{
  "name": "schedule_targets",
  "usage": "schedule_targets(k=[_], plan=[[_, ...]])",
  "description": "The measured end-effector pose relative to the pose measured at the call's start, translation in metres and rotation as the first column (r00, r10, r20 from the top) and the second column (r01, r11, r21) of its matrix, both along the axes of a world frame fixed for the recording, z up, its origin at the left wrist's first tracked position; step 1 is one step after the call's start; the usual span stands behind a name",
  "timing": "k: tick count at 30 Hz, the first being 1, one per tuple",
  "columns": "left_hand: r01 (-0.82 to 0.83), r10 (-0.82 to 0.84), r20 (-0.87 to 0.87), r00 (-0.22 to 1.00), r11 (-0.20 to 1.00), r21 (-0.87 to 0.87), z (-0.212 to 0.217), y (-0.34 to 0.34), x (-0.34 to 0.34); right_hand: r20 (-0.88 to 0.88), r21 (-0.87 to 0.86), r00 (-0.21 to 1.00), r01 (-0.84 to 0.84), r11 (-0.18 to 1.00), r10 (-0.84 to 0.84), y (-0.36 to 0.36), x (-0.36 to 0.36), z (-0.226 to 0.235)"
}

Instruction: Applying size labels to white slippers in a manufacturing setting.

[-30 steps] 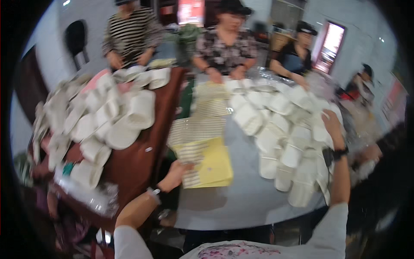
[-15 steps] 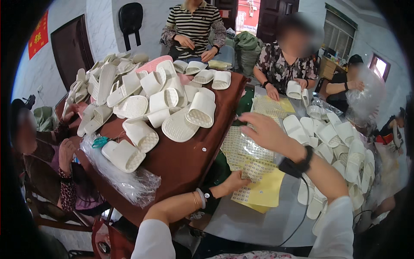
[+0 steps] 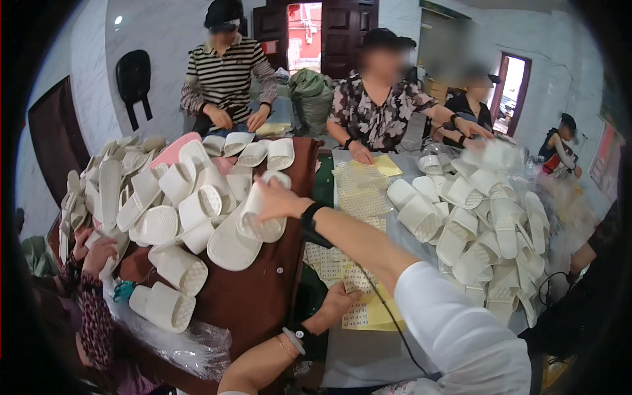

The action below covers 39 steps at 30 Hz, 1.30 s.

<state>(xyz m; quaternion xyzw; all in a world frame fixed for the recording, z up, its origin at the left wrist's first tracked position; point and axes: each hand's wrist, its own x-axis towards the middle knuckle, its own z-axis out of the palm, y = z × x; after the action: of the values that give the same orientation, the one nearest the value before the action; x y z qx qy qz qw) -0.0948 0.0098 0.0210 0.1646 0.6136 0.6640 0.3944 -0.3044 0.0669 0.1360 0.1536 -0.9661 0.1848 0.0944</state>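
My right hand reaches across to the brown-covered table and closes round a white slide slipper at the right edge of a pile. Another slipper lies sole-down just beneath it. Low in the middle, my left hand pinches the left edge of a yellow-backed sheet of small printed stickers. That sheet rests over the grey table, on top of other sticker sheets. A single round white sticker sits on the brown cover below my right hand.
A second heap of white slippers covers the right of the grey table. Clear plastic bags lie at the lower left, near a teal-handled tool. Co-workers stand or sit around both tables. A dark cable crosses beside my right arm.
My right hand has swung left from above the sticker sheets onto a slipper and gripped it. The view has turned rightward. My left hand keeps its hold on the sheet.
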Motion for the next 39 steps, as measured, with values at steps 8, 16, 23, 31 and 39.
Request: schedule_targets(k=[8, 16, 23, 31, 39], plan=[[0.009, -0.003, -0.176, 0.984, 0.999, 0.032, -0.014, 0.002, -0.011, -0.03, -0.925, 0.994, 0.011, 0.379, -0.102, 0.049, 0.017, 0.12], [-0.129, 0.143, -0.086, 0.986, 0.981, 0.147, -0.012, 0.001, -0.011, 0.099, -0.801, 0.973, 0.201, 0.563, -0.207, 0.139, 0.153, 0.151], [-0.319, 0.326, -0.072, 0.943, 0.943, 0.095, -0.006, -0.002, -0.016, 0.275, -0.814, 0.914, 0.386, 0.434, -0.298, 0.188, 0.294, 0.138], [-0.407, 0.45, -0.121, 0.885, 0.873, 0.268, 0.007, -0.004, -0.025, 0.629, -0.753, 0.753, 0.652, 0.092, -0.192, 0.165, 0.419, 0.09], [-0.414, 0.426, -0.004, 0.905, 0.881, 0.227, 0.004, -0.01, -0.032, 0.903, 0.156, 0.218, 0.634, 0.758, -0.369, 0.149, 0.492, 0.012]])
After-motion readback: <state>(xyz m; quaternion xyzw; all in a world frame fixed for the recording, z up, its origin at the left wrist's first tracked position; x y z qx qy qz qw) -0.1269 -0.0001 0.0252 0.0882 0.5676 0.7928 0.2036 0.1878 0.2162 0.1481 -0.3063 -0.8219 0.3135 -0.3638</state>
